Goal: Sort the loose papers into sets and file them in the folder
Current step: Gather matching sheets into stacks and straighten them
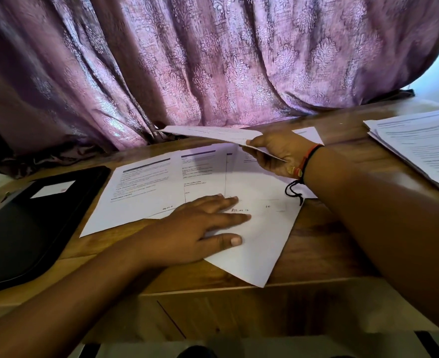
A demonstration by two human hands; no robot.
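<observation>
Left hand (202,228): palm down, fingers straight and slightly spread, lying flat on the loose papers (148,192) fanned across the middle of the worktop (316,228). Thumb lies on the nearest sheet, whose corner overhangs the front edge. The forearm comes in from lower left, low over the worktop.

Right hand (277,156): raised above the far end of the fan, back of the hand to the camera, fingers curled and pinching one sheet (213,134) by its right edge. The sheet is off the worktop and nearly level, and runs left towards the curtain (213,60). The forearm reaches in from the right, crossing over the papers' right side. Red and black wristbands (303,164) on that wrist, with a black cord hanging loose.

Folder (32,215): black, lying flat at the left of the worktop, just beside the fanned papers, white label on its cover.

A second stack (420,146) of printed sheets sits at the far right of the worktop, well apart from both hands.

Print on the papers is too blurred to read.
</observation>
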